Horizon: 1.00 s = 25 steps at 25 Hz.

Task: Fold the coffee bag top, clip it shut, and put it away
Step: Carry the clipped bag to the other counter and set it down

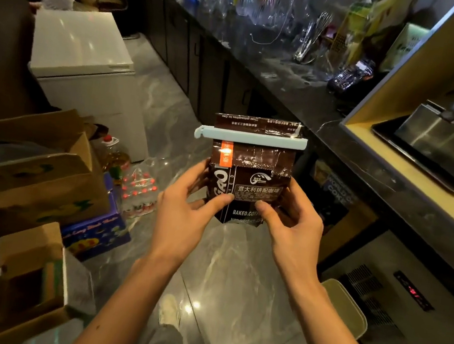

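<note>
A dark brown coffee bag (251,175) with white lettering and an orange label is held upright in mid air at the centre of the head view. Its top is folded over, and a pale blue clip (250,138) runs across the fold, shut on it. My left hand (186,207) grips the bag's lower left side, thumb on the front. On the lower right side my right hand (288,223) holds it the same way. The bag's bottom edge is partly hidden behind my thumbs.
A dark marble counter (263,61) with glasses, a whisk and packets runs along the right. A yellow-lined shelf (374,139) holds a black tray. Open cardboard boxes (32,175), an oil bottle and packed bottles sit at the left. A white chest freezer (81,60) stands behind.
</note>
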Motion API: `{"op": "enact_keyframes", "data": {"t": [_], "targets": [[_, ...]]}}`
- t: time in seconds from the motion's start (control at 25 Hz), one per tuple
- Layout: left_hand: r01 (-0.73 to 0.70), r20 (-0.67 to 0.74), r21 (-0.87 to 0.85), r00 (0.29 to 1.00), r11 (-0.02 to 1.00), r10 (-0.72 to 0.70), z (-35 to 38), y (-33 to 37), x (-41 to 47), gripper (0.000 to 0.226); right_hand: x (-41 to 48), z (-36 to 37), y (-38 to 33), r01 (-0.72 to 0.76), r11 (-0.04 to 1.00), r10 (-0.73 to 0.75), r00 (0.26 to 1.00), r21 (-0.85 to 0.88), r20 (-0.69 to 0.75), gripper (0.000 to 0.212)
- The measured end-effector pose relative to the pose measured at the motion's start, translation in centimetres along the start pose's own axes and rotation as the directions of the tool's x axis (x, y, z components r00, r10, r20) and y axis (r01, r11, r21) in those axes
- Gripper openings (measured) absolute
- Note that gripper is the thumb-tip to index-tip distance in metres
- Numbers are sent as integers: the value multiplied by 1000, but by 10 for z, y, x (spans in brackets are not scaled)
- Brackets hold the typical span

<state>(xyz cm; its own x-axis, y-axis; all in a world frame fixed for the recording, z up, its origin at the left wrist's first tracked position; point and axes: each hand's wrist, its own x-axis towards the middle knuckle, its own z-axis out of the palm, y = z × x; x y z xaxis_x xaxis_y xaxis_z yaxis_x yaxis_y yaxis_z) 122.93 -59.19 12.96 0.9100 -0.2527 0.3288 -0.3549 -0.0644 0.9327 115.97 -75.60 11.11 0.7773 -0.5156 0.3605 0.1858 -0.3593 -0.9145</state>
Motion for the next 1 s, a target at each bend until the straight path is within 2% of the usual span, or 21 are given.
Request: {"op": "enact_keyframes", "data": {"t": [0.28, 0.44, 0.72, 1.0], "targets": [[-68, 70, -75, 995, 995, 74, -8, -54, 167, 57, 138, 71, 23, 41, 996, -45, 997, -75, -56, 57], [-67, 138, -101, 987, 993, 80, 8, -75, 240, 60, 198, 85, 40, 1, 996, -11, 993, -88, -118, 59], [-92, 236, -118, 965, 989, 118, 66, -106, 333, 59, 282, 78, 89, -55, 995, 35, 974, -83, -223, 59], [-131, 308, -98, 938, 986, 155, 162, -114, 432, 62, 390, 32, 140, -88, 996, 76, 947, -26, -311, 59]]}}
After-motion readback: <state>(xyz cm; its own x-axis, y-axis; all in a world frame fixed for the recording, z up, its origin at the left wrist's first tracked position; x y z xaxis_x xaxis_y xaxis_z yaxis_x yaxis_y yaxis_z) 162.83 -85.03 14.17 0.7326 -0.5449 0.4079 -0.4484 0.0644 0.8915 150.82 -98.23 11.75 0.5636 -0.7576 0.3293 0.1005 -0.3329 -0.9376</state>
